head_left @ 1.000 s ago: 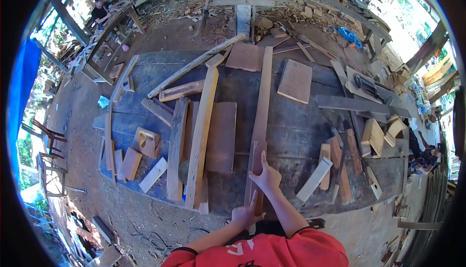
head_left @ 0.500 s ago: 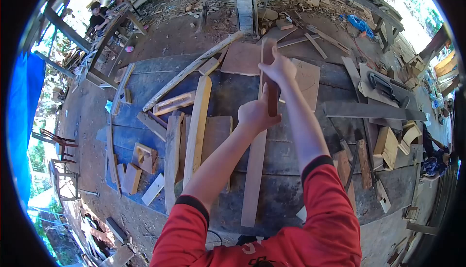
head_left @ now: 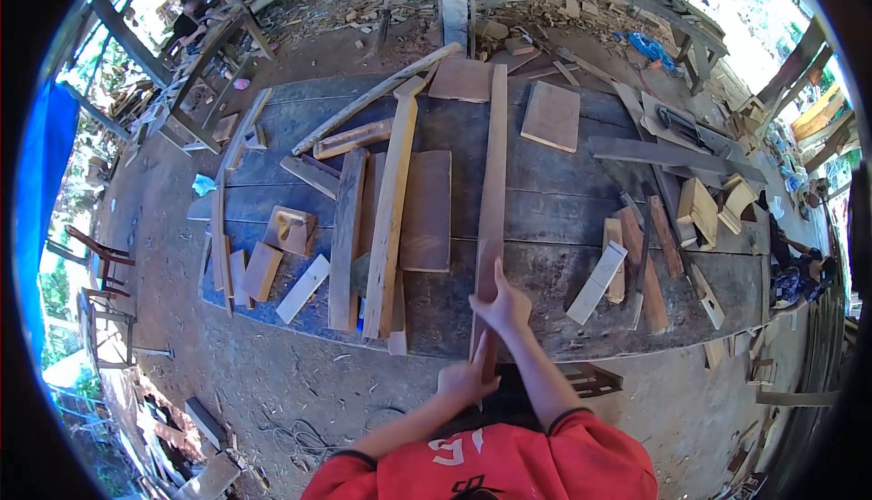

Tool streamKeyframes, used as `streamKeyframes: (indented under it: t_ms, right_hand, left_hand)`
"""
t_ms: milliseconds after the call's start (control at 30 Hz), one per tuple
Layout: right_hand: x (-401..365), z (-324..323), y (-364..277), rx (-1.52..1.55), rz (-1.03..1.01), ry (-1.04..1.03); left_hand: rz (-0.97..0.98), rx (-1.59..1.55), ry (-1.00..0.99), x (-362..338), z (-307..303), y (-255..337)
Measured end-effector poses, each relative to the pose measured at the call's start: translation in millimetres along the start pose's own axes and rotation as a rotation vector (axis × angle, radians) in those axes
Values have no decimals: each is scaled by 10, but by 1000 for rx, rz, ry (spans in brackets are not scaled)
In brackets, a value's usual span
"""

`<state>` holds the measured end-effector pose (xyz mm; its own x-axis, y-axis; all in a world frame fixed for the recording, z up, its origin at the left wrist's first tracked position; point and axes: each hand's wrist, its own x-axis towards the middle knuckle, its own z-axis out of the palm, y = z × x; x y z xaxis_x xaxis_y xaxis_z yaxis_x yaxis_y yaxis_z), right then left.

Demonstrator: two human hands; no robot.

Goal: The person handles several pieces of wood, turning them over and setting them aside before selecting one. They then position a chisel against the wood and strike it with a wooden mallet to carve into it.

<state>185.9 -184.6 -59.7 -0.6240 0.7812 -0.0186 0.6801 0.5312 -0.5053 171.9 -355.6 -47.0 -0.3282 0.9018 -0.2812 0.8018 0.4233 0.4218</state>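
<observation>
A long narrow brown board (head_left: 492, 164) lies lengthwise down the middle of the dark workbench, its near end by my body. Both hands grip a dark brown wooden block (head_left: 489, 353), which looks like a wooden hand plane, at the board's near end. My right hand (head_left: 506, 309) is closed around its front part, thumb pointing forward. Close to my shirt, my left hand (head_left: 466, 382) is closed on the rear part, its fingers partly hidden. Whether the tool's underside touches the board cannot be seen.
Left of the board lie a pale timber (head_left: 392, 218) and a flat brown panel (head_left: 427, 209). To the right are a square wooden piece (head_left: 550, 117), a dark plank (head_left: 663, 155), a handsaw (head_left: 707, 296) and several offcuts. People sit at the far left and right edge.
Both hands have drawn the wooden tool back along the board, from its far end to the near end by my body. My view has shifted, showing more floor in front.
</observation>
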Motion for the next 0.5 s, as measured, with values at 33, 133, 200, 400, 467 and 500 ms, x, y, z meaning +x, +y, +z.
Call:
streamKeyframes:
  t_ms: [33,133,200,400,467,500]
  right_hand:
    - [-150,66,-6,1,2,1]
    - [-377,190,6,36,49,-40]
    - [-313,194,36,29,25,13]
    - [728,106,169,2,53,41]
    - [1380,116,267,3,18,85]
    - [1725,121,292,7,-8,126]
  left_hand:
    - [-30,6,-43,-135,75,-17]
    - [-30,-16,-39,-311,199,-51]
    - [-27,-16,-70,-211,169,-80]
    - [-8,-33,-34,772,-76,-145]
    - [-42,-37,-2,1382,-278,-149]
    - [-61,-49,-11,1715,-402,-162]
